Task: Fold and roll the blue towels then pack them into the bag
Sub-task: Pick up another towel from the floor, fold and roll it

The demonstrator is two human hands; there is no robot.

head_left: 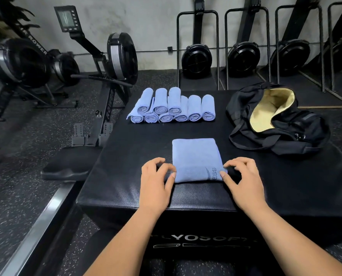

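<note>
Nine rolled towels [174, 102], one folded towel [196, 156], one bag [281, 134].

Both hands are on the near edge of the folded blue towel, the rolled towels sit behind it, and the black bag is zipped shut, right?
No. The head view shows the black duffel bag open, pale yellow lining exposed. The rest holds: left hand and right hand pinch the near edge of the folded blue towel, rolled towels behind it.

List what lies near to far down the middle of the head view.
Nearest, left hand and right hand, level → folded towel → rolled towels → upright rowers at the wall. The bag overlaps the rolls in depth, so omitted.
</note>
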